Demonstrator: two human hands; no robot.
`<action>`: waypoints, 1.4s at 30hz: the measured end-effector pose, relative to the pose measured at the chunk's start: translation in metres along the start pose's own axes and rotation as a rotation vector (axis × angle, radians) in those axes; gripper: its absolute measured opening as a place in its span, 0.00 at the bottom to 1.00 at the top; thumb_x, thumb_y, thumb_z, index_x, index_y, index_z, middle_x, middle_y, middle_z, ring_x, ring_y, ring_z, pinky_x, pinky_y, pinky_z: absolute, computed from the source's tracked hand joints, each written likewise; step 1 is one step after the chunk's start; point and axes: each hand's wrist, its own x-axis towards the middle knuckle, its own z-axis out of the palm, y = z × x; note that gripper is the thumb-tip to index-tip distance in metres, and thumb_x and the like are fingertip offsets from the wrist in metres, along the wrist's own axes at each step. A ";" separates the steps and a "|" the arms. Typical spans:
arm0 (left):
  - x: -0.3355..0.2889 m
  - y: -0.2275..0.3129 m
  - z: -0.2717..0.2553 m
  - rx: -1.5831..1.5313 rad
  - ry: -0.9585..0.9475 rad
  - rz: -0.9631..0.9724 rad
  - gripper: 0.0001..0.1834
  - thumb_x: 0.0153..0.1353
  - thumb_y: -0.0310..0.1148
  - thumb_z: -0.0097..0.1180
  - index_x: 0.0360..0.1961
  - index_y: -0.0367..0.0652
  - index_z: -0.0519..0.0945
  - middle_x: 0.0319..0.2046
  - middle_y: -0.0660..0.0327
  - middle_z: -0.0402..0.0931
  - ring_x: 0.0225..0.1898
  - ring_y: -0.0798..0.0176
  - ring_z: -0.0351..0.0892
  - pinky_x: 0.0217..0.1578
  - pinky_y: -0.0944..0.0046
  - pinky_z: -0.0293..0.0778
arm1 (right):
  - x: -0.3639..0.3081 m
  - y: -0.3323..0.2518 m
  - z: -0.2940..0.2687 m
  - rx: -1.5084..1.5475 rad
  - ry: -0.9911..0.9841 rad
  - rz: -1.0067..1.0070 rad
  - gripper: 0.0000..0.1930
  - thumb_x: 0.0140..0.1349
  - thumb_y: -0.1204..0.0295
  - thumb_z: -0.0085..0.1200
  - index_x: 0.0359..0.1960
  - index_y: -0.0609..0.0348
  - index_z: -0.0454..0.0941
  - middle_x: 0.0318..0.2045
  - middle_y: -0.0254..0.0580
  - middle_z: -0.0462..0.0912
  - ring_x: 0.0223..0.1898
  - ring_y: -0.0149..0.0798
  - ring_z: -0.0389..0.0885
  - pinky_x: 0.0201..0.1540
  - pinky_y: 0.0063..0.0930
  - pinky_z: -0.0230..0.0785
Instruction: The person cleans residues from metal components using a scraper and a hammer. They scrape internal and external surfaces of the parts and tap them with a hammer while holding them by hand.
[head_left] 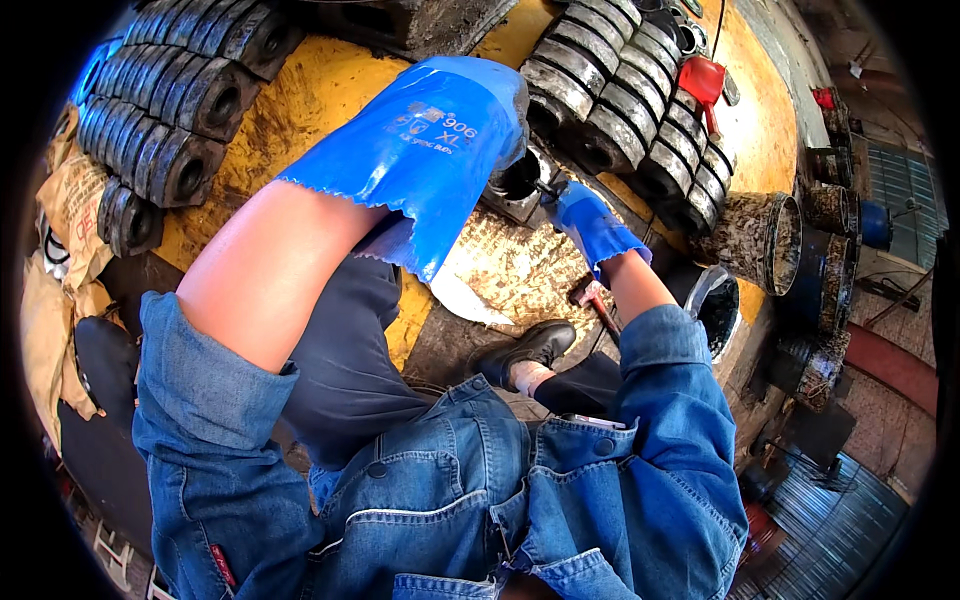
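A blue rubber glove with a long, ragged cuff covers my left hand (440, 135). Its dark, worn finger end reaches down beside a grey metal block (516, 205) with a round hole; the cuff hides the fingers, so their grip does not show. My right hand (590, 222), also in a blue glove, is at the right side of that block. Its fingers are closed around something small and dark, which points toward the hole and is too hidden to name. The block rests on a stained, yellowish surface in front of me.
Rows of dark metal blocks (190, 95) with round holes stand at the far left, more blocks (620, 110) at the far right. A red scoop (703, 82) lies on the latter. Near my shoe (530, 345) is a red-handled hammer (598, 303). Crusted buckets (745, 238) stand at the right.
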 end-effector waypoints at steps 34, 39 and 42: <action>0.006 0.004 -0.003 0.005 -0.181 0.023 0.17 0.49 0.45 0.58 0.38 0.50 0.81 0.38 0.55 0.79 0.40 0.50 0.79 0.40 0.54 0.75 | 0.021 -0.060 -0.047 -0.002 0.102 -0.426 0.16 0.63 0.63 0.41 0.38 0.61 0.79 0.33 0.47 0.82 0.30 0.44 0.78 0.36 0.31 0.69; 0.007 0.007 -0.004 0.027 -0.202 0.063 0.18 0.57 0.48 0.52 0.40 0.49 0.81 0.38 0.56 0.80 0.40 0.48 0.78 0.40 0.52 0.75 | 0.030 -0.050 -0.042 0.011 -0.182 -0.384 0.12 0.60 0.68 0.46 0.39 0.57 0.79 0.27 0.38 0.81 0.27 0.37 0.77 0.33 0.29 0.69; 0.010 0.005 -0.002 0.005 -0.207 0.062 0.17 0.57 0.48 0.52 0.41 0.49 0.81 0.38 0.55 0.80 0.40 0.48 0.78 0.40 0.52 0.75 | 0.045 -0.036 -0.034 0.328 -0.364 -0.193 0.10 0.59 0.70 0.47 0.36 0.58 0.79 0.24 0.38 0.79 0.24 0.36 0.76 0.28 0.30 0.68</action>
